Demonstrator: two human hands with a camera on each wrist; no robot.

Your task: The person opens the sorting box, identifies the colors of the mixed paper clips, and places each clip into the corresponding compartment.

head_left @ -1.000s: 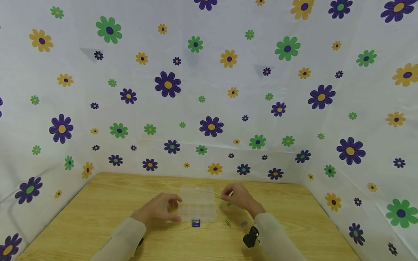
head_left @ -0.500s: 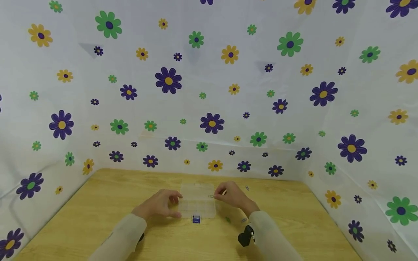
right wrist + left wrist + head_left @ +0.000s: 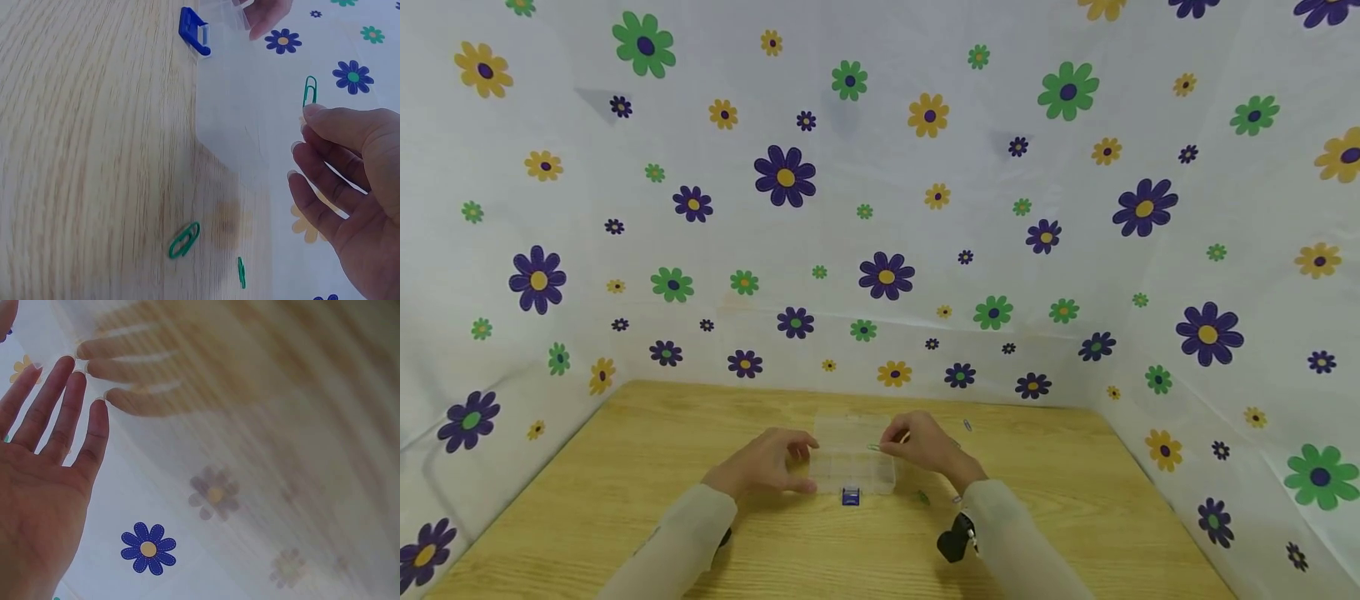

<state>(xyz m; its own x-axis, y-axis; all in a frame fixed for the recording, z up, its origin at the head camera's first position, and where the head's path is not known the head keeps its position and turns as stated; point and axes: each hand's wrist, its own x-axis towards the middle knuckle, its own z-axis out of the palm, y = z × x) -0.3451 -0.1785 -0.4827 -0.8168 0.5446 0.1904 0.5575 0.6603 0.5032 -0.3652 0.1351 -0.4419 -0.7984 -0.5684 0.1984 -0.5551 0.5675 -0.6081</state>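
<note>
A clear plastic compartment box (image 3: 850, 457) with a blue latch (image 3: 850, 497) lies on the wooden table (image 3: 625, 467). My left hand (image 3: 796, 467) rests against the box's left side with straight fingers (image 3: 69, 406) touching its wall. My right hand (image 3: 895, 444) hovers over the box's right part and pinches a green paper clip (image 3: 309, 91) between thumb and forefinger. The right wrist view shows the same clear box (image 3: 228, 94), its blue latch (image 3: 194, 30) and my right hand (image 3: 306, 119).
Two green paper clips (image 3: 184, 240) (image 3: 241, 272) lie loose on the table to the right of the box. Another clip (image 3: 967, 426) lies farther back on the right. Flowered cloth walls (image 3: 880, 208) close in the table on three sides.
My right hand has carried the green paper clip leftward, from beside the box to above its right part. The left hand has stayed at the box's left side.
</note>
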